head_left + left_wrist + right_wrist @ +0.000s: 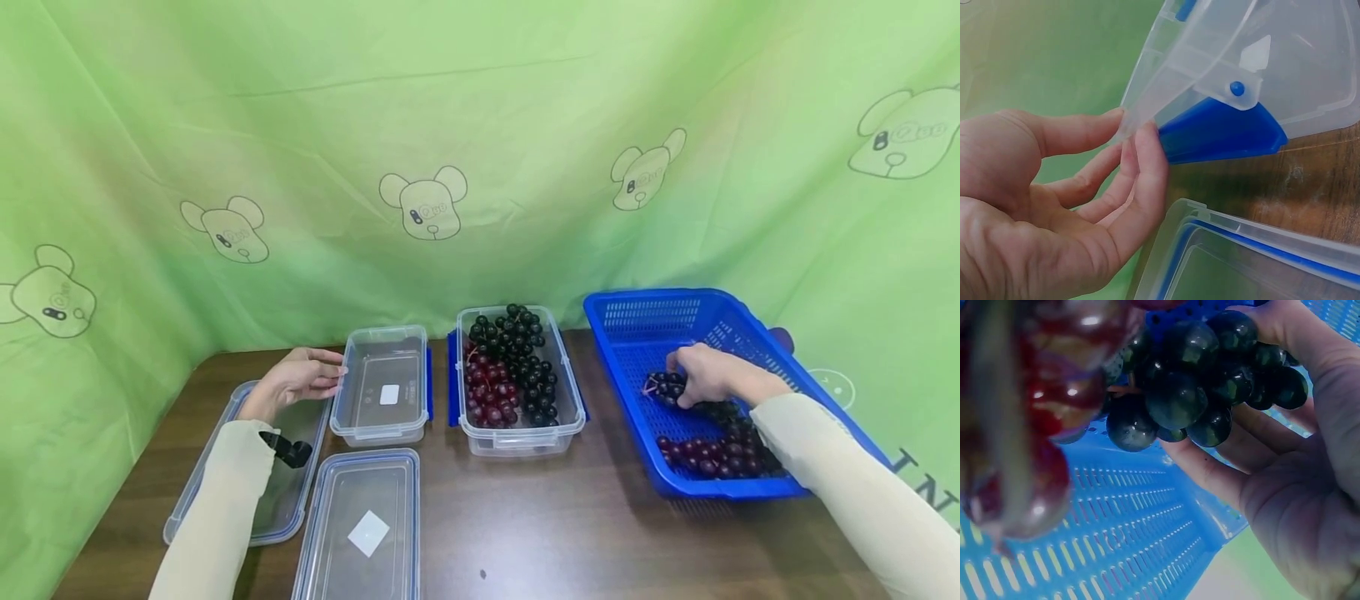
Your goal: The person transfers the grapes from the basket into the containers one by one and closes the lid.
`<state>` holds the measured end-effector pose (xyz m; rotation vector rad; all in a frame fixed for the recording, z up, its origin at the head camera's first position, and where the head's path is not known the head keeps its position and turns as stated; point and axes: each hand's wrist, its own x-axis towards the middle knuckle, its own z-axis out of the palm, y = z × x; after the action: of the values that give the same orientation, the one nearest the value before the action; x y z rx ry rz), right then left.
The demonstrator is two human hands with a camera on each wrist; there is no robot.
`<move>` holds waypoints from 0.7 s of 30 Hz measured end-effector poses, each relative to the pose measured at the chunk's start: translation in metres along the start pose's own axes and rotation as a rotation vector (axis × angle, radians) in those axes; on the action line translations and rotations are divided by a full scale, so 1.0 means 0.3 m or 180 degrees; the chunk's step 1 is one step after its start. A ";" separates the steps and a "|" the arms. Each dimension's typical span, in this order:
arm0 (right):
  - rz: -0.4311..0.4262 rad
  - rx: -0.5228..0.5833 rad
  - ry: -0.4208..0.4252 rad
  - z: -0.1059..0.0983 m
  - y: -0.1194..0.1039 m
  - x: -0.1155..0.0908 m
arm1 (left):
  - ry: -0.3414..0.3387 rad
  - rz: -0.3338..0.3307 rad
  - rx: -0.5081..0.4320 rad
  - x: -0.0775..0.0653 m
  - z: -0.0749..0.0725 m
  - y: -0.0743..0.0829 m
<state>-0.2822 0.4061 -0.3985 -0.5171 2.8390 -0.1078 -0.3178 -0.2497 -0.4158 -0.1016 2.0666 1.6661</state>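
Observation:
My left hand point(298, 379) is at the left side of a small clear plastic box point(386, 367). In the left wrist view its thumb and fingers pinch the rim of that box point(1172, 81), beside a blue side clip point(1222, 134). Over on the right, my right hand point(708, 375) grips a bunch of black grapes point(663, 386) inside a blue basket point(618, 383). The right wrist view has the fingers curled under these black grapes point(1175, 403), with blurred red grapes point(1063, 400) close to the camera.
A second clear box point(468, 446) in the middle holds red grapes point(489, 392) and black grapes point(517, 333). Two lids point(367, 575) point(281, 521) lie at the front left. More red grapes point(712, 458) lie in the basket. A green printed cloth point(525, 100) hangs behind the table.

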 end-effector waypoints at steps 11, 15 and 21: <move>0.0089 0.0724 0.0448 -0.100 -0.048 -0.011 | 0.0047 -0.0034 0.0016 -0.006 0.003 -0.002; 0.0128 0.0934 0.0674 -0.148 -0.068 -0.026 | 0.0067 -0.0040 0.0005 -0.005 0.007 0.000; 0.0120 0.1131 0.0878 -0.204 -0.114 -0.035 | 0.0048 -0.0059 -0.0021 0.000 0.009 -0.001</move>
<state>-0.2771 0.3796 -0.3328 -0.3951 2.9886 -0.7121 -0.3169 -0.2474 -0.4164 -0.1354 2.0651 1.6659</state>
